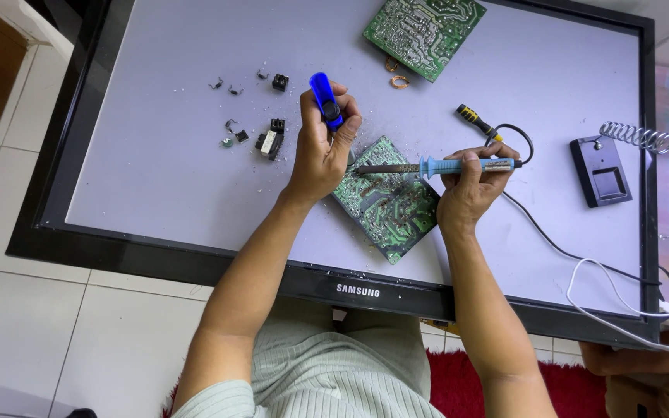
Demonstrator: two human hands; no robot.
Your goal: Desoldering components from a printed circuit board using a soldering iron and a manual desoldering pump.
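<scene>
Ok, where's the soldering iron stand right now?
In the head view the soldering iron stand sits on the right side of the flat screen panel, right of the right hand holding the soldering iron.

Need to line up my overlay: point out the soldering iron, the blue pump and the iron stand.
soldering iron [458, 166], head view, on its blue handle.
blue pump [324, 97], head view, on its body above the left hand.
iron stand [602, 180], head view, on its black base.

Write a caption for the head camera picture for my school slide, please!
Left hand holds a blue desoldering pump while right hand aims a soldering iron at a green circuit board.
</scene>
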